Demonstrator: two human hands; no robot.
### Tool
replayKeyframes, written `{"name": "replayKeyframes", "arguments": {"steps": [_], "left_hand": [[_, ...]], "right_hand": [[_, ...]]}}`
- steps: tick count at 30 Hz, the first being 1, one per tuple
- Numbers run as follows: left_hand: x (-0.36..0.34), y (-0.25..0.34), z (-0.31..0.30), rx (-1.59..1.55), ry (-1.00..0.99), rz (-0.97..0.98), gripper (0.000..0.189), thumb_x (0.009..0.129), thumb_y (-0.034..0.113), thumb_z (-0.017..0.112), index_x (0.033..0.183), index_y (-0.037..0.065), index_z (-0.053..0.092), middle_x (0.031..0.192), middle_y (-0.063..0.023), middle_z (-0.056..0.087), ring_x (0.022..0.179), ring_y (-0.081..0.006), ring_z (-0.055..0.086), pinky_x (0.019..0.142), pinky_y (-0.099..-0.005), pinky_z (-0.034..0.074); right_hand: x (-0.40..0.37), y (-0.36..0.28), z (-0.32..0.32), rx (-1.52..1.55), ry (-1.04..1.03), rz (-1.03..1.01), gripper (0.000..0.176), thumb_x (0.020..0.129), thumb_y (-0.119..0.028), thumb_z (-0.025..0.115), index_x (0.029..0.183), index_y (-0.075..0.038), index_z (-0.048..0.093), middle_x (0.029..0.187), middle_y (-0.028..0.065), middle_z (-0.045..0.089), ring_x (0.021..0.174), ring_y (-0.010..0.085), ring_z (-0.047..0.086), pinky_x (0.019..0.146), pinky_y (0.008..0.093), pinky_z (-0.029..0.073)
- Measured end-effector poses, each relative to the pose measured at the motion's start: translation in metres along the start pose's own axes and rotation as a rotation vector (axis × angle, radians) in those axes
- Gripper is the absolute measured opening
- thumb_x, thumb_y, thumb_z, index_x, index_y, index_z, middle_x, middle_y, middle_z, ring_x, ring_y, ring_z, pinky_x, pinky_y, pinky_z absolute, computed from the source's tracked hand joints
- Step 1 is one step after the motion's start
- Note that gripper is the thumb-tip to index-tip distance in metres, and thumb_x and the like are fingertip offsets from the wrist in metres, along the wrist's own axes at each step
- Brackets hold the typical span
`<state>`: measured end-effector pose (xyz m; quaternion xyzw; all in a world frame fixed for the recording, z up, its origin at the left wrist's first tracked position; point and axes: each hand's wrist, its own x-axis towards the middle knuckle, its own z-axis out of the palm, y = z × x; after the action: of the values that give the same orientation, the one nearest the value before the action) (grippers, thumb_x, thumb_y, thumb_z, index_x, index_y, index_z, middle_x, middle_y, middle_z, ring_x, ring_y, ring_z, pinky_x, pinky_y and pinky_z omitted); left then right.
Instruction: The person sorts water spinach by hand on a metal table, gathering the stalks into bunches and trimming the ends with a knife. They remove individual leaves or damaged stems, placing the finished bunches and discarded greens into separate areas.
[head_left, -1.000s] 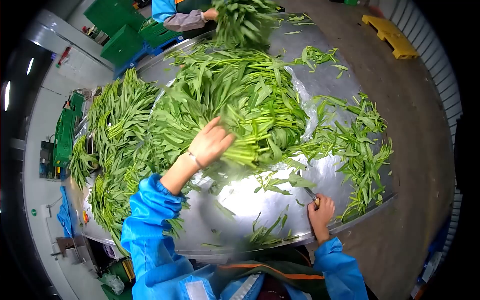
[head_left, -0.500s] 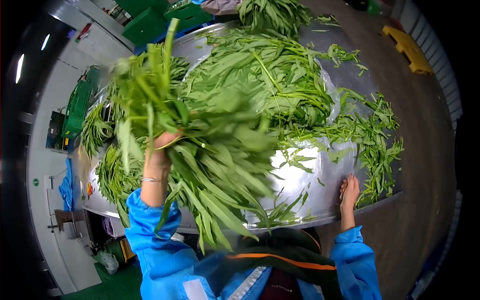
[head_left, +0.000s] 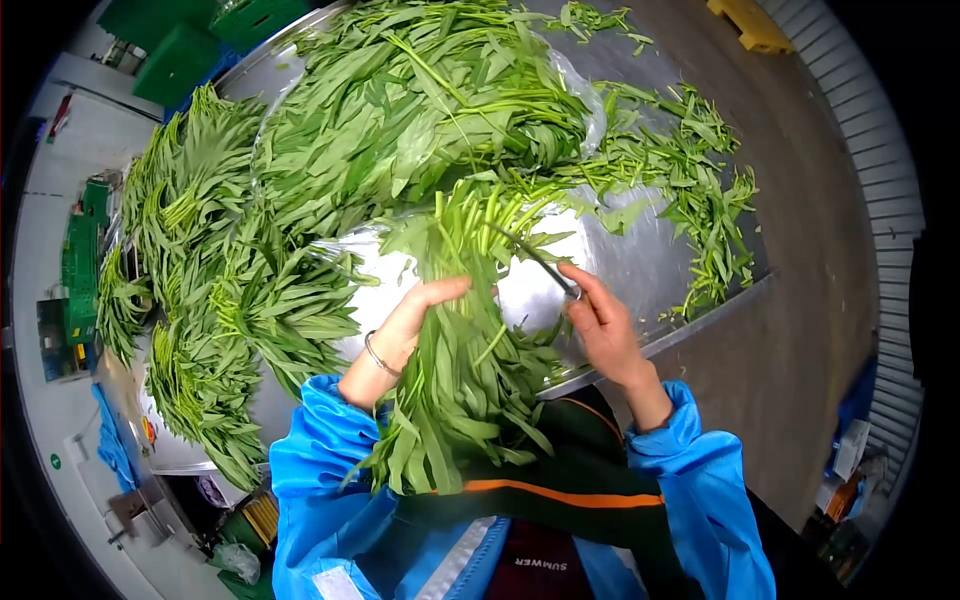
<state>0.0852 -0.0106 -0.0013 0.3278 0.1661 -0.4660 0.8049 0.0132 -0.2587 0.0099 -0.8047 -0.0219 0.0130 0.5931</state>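
The left hand (head_left: 418,312) is closed around the middle of a bunch of leafy greens (head_left: 455,350): long, narrow, matte leaves on smooth, pale green, rod-like stems. The bunch is above the near edge of the smooth, reflective metal table (head_left: 640,240), in front of the torso. Its long axis runs roughly away from the body, stem ends pointing to the far side, leaf tips drooping toward the dark apron (head_left: 590,470). The right hand (head_left: 605,335), fingers closed, grips a slim knife (head_left: 535,258), its narrow blade slanting far and left toward the stems; blade contact cannot be determined. The hands are apart. A heaped pile (head_left: 400,120) lies beyond, on crinkled clear plastic (head_left: 585,95).
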Motion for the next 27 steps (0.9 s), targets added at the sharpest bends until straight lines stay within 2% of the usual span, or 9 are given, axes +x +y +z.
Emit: {"name": "replayKeyframes", "arguments": {"steps": [2, 3, 7, 12, 13, 16, 20, 22, 27], "left_hand": [[0.003, -0.001, 0.007, 0.052, 0.036, -0.019, 0.038, 0.087, 0.017, 0.052, 0.115, -0.009, 0.053, 0.105, -0.0156, 0.063, 0.088, -0.0218, 0.064, 0.08, -0.0335, 0.054], [0.004, -0.002, 0.011, 0.104, 0.02, -0.002, 0.038, 0.087, 0.016, 0.053, 0.116, -0.008, 0.053, 0.105, -0.0156, 0.063, 0.088, -0.022, 0.064, 0.08, -0.0337, 0.054], [0.011, -0.001, 0.026, 0.338, 0.01, 0.053, 0.038, 0.083, 0.01, 0.059, 0.118, -0.004, 0.053, 0.107, -0.0147, 0.062, 0.092, -0.0211, 0.063, 0.082, -0.0335, 0.052], [0.013, 0.006, 0.035, 0.576, -0.084, 0.033, 0.042, 0.078, 0.004, 0.064, 0.117, -0.002, 0.054, 0.106, -0.0094, 0.062, 0.092, -0.0164, 0.06, 0.081, -0.0278, 0.048], [0.015, 0.008, 0.043, 0.592, -0.065, -0.009, 0.04, 0.075, 0.001, 0.064, 0.114, -0.001, 0.055, 0.101, -0.0068, 0.062, 0.089, -0.0134, 0.059, 0.078, -0.026, 0.047], [0.021, 0.008, 0.048, 0.642, -0.019, -0.009, 0.038, 0.074, -0.001, 0.064, 0.111, -0.001, 0.056, 0.099, -0.0052, 0.062, 0.089, -0.012, 0.058, 0.079, -0.026, 0.047], [0.023, 0.017, 0.046, 0.724, 0.036, -0.122, 0.039, 0.073, -0.002, 0.066, 0.111, -0.001, 0.056, 0.099, -0.0042, 0.062, 0.089, -0.0116, 0.057, 0.077, -0.0255, 0.047], [0.025, 0.025, 0.049, 0.785, -0.018, -0.075, 0.042, 0.072, 0.001, 0.069, 0.112, 0.0, 0.056, 0.096, -0.0038, 0.061, 0.086, -0.0122, 0.056, 0.076, -0.0261, 0.046], [0.02, 0.02, 0.069, 0.919, -0.072, 0.032, 0.043, 0.071, 0.006, 0.071, 0.111, 0.0, 0.055, 0.093, -0.0044, 0.061, 0.083, -0.012, 0.053, 0.075, -0.0259, 0.045]], "right_hand": [[0.004, -0.006, 0.004, -0.113, -0.031, -0.04, 0.032, 0.089, -0.015, 0.056, 0.119, -0.006, 0.053, 0.074, 0.0043, 0.047, 0.063, 0.0131, 0.044, 0.059, 0.0253, 0.04], [0.01, -0.004, 0.006, -0.175, -0.023, -0.085, 0.026, 0.088, -0.017, 0.057, 0.111, -0.004, 0.055, 0.077, 0.0079, 0.051, 0.063, 0.0203, 0.051, 0.059, 0.0294, 0.043], [0.035, -0.003, 0.014, -0.33, 0.034, -0.153, 0.021, 0.086, -0.02, 0.057, 0.097, -0.003, 0.054, 0.085, 0.0111, 0.057, 0.073, 0.0318, 0.058, 0.06, 0.0378, 0.047], [0.035, 0.006, 0.011, -0.399, 0.009, -0.163, 0.02, 0.085, -0.02, 0.057, 0.096, -0.003, 0.053, 0.087, 0.012, 0.059, 0.075, 0.0331, 0.059, 0.06, 0.0393, 0.047], [0.033, 0.011, 0.011, -0.422, 0.002, -0.167, 0.02, 0.085, -0.02, 0.057, 0.096, -0.004, 0.053, 0.087, 0.0119, 0.059, 0.075, 0.0334, 0.059, 0.06, 0.0395, 0.047], [0.029, 0.019, 0.009, -0.391, 0.055, -0.143, 0.018, 0.084, -0.02, 0.056, 0.095, -0.006, 0.055, 0.084, 0.0121, 0.06, 0.072, 0.0333, 0.06, 0.06, 0.0401, 0.047], [0.007, 0.051, -0.001, -0.379, -0.011, 0.049, 0.014, 0.085, -0.017, 0.055, 0.096, -0.007, 0.055, 0.079, 0.0131, 0.06, 0.07, 0.0338, 0.06, 0.059, 0.0403, 0.047], [-0.002, 0.042, -0.003, -0.264, 0.009, 0.116, 0.014, 0.085, -0.016, 0.055, 0.096, -0.007, 0.054, 0.078, 0.0139, 0.06, 0.07, 0.0341, 0.059, 0.059, 0.0402, 0.046], [0.018, 0.009, 0.007, -0.272, 0.095, -0.073, 0.014, 0.085, -0.018, 0.058, 0.086, -0.005, 0.053, 0.074, 0.0145, 0.058, 0.067, 0.0355, 0.057, 0.055, 0.0408, 0.045]]}}
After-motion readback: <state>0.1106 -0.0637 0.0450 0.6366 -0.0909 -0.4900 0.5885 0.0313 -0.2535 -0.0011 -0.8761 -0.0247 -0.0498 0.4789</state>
